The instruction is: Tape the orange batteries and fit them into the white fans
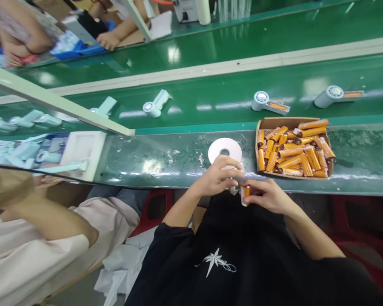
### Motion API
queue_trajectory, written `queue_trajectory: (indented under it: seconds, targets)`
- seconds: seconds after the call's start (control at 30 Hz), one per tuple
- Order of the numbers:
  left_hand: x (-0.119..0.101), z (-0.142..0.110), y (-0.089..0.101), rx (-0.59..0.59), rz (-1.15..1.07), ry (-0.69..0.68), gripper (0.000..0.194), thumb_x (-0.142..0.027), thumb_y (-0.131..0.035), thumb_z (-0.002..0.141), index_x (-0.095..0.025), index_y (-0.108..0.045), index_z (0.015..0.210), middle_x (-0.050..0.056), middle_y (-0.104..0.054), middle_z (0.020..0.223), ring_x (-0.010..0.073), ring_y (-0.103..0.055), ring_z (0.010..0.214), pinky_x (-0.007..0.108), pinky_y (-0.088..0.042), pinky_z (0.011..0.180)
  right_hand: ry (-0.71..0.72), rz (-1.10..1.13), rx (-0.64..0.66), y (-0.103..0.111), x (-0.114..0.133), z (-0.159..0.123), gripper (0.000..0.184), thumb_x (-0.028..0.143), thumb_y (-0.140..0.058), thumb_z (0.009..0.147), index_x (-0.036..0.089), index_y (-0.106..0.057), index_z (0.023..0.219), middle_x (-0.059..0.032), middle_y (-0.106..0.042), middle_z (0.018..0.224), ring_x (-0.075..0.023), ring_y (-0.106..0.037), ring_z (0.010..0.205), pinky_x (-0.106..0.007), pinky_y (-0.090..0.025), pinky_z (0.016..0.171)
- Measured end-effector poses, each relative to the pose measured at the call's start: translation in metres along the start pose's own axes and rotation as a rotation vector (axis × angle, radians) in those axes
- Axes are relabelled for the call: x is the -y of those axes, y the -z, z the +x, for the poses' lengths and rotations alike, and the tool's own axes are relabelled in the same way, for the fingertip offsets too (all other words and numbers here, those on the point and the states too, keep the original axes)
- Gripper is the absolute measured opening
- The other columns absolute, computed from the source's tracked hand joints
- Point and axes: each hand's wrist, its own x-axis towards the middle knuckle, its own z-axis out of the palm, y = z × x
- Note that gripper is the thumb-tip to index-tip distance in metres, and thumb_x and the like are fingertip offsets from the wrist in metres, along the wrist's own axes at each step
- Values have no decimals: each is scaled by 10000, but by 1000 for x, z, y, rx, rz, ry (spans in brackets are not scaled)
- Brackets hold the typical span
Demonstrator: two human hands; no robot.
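My right hand (270, 196) grips an orange wrapped battery (247, 191) in front of my body, just past the bench edge. A white strip (243, 199) lies along the battery's left side. Close by on the left, my left hand (219, 176) is closed, its fingertips pinching a small pale piece of tape (233, 188). Beyond that hand, a roll of white tape (215, 149) lies flat on the bench. To the right stands an open cardboard box (258, 127) holding many orange batteries (290, 152).
Light blue fan housings (152, 109) lie along the green conveyor belt (204, 100); two on the right contain orange batteries. A pale metal beam (67, 104) slants across the left. A co-worker (47, 238) sits at left beside a white tray (94, 157); other people work across the belt.
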Motion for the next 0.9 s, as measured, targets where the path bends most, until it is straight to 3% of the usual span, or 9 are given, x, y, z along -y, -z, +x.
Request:
queue_trajectory:
  seconds: [0.1, 0.2, 0.3, 0.37, 0.43, 0.53, 0.63, 0.77, 0.9]
  targets:
    - [66, 23, 46, -226, 173, 305, 517, -664, -566, 1091, -262, -685, 1394, 124, -746, 1371, 276, -673, 1277, 471, -550, 1146, -39, 69, -130, 15, -7, -16, 473, 512, -898, 933, 203, -811, 1281, -22, -816, 779, -198, -776, 612, -278, -670, 636]
    - [138, 48, 112, -432, 564, 629, 483, -574, -684, 1062, -229, -669, 1400, 113, -653, 1555, 324, -454, 1533, 584, -309, 1364, -6, 55, -236, 32, -9, -34, 397, 434, -964, 878, 249, -854, 1212, -28, -829, 775, -230, -807, 618, -278, -692, 601]
    - [183, 64, 172, -347, 786, 873, 444, -402, -756, 1046, -135, -643, 1382, 125, -573, 1639, 378, -242, 1617, 807, -56, 1359, 75, 129, -296, 43, -5, -52, 383, 356, -995, 849, 345, -865, 1209, -38, -865, 875, -286, -861, 757, -319, -735, 658]
    - [195, 72, 195, -255, 801, 932, 332, -350, -734, 1058, -124, -678, 1295, 142, -646, 1523, 389, -370, 1559, 841, -213, 1308, 88, 152, -324, 46, -3, -65, 412, 339, -1003, 836, 382, -864, 1222, -44, -871, 905, -310, -867, 794, -349, -747, 676]
    - [195, 82, 205, -167, 805, 929, 316, -384, -731, 1057, -151, -707, 1269, 132, -694, 1412, 348, -571, 1419, 705, -472, 1222, 60, 151, -382, 47, -4, -76, 407, 360, -1008, 828, 385, -871, 1210, -57, -873, 923, -316, -866, 793, -358, -750, 674]
    - [188, 105, 196, -31, 858, 888, 409, -427, -741, 1051, -170, -688, 1364, 122, -690, 1406, 281, -695, 1261, 536, -616, 1082, 7, 154, -447, 56, -7, -84, 379, 412, -992, 842, 396, -871, 1201, -67, -877, 973, -323, -866, 800, -369, -750, 649]
    - [179, 135, 171, 99, 901, 825, 423, -414, -742, 1052, -171, -675, 1392, 126, -681, 1423, 284, -693, 1262, 531, -625, 1069, 68, 11, -359, 80, 1, -71, 381, 401, -987, 846, 434, -864, 1205, -51, -877, 965, -321, -863, 778, -366, -749, 647]
    - [161, 170, 118, 267, 875, 610, 377, -218, -694, 1045, -215, -683, 1422, 145, -600, 1544, 322, -535, 1475, 461, -609, 1104, 270, -284, -307, 110, 35, -21, 371, 437, -1002, 821, 419, -877, 1170, -43, -874, 923, -294, -857, 746, -345, -740, 686]
    - [139, 191, 64, 417, 825, 388, 404, -112, -625, 1017, -284, -745, 1363, 114, -551, 1611, 320, -451, 1527, 397, -629, 1068, 180, -426, -287, 122, 63, 49, 428, 597, -929, 861, 276, -881, 1140, -43, -824, 762, -239, -785, 628, -346, -692, 646]
